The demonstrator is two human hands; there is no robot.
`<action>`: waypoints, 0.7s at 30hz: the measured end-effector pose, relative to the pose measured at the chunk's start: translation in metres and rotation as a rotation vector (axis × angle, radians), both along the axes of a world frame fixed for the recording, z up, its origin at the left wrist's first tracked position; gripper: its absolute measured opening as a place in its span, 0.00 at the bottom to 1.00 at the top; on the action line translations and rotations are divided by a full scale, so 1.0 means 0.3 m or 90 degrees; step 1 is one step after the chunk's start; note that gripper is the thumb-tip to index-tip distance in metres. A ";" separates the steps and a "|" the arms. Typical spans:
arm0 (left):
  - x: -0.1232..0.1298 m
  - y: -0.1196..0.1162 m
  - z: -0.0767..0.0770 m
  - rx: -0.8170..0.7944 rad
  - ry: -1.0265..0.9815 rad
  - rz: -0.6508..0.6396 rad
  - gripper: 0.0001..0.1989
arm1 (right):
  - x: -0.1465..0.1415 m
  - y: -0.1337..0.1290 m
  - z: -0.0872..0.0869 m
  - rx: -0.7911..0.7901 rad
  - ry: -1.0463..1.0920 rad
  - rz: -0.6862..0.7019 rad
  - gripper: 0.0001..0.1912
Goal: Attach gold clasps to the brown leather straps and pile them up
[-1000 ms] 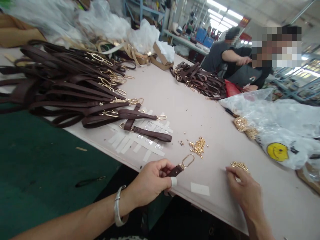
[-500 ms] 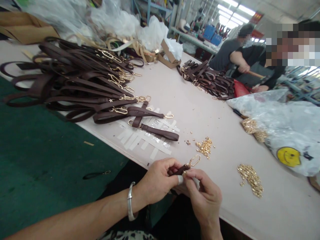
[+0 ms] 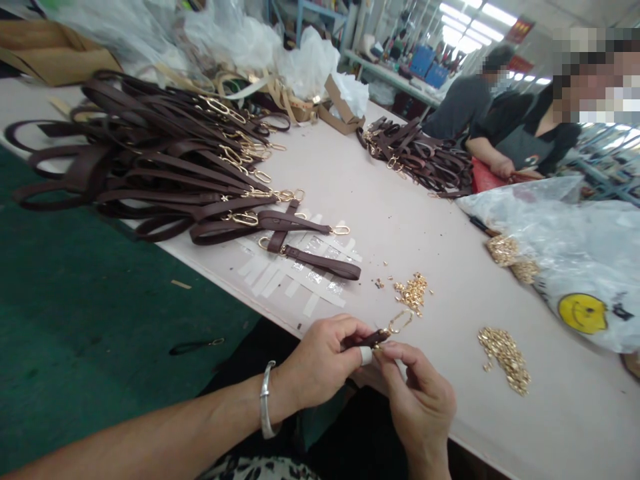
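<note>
My left hand (image 3: 317, 363) is closed around a dark brown leather strap (image 3: 373, 339), with white tape on its thumb. A gold oval clasp (image 3: 401, 321) sticks out from the strap's end, over the table's front edge. Close against the strap, my right hand (image 3: 423, 397) pinches a small gold rivet (image 3: 377, 347) between thumb and fingertips. Just beyond the hands lies a small heap of gold rivets (image 3: 413, 291). Farther right is a second heap of small gold pieces (image 3: 505, 360). The strap's far end is hidden in my left hand.
A big pile of brown straps with gold clasps (image 3: 150, 160) covers the table's left side. A smaller strap pile (image 3: 415, 153) lies at the back, near two people at work. Plastic bags (image 3: 565, 247) sit at the right. One strap (image 3: 193, 347) lies on the green floor.
Both hands and the strap have shifted slightly right in view, and the fingertips are a little farther apart, showing more of the strap. A co-worker's raised arm has come down.
</note>
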State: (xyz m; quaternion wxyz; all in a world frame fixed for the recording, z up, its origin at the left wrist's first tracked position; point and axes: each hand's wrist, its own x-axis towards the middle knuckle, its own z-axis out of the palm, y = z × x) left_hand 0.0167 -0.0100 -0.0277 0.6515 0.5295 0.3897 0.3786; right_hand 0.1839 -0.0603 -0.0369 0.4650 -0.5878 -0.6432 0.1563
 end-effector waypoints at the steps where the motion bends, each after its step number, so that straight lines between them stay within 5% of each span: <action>1: 0.002 0.000 -0.003 -0.008 -0.002 -0.002 0.09 | -0.001 -0.002 -0.005 -0.001 0.003 -0.011 0.03; 8: 0.007 -0.006 -0.025 -0.069 -0.042 -0.020 0.08 | -0.019 -0.010 -0.033 -0.006 0.008 -0.068 0.02; 21: 0.000 -0.011 -0.039 0.014 0.000 -0.024 0.09 | -0.024 -0.011 0.047 -0.131 -0.038 -0.079 0.06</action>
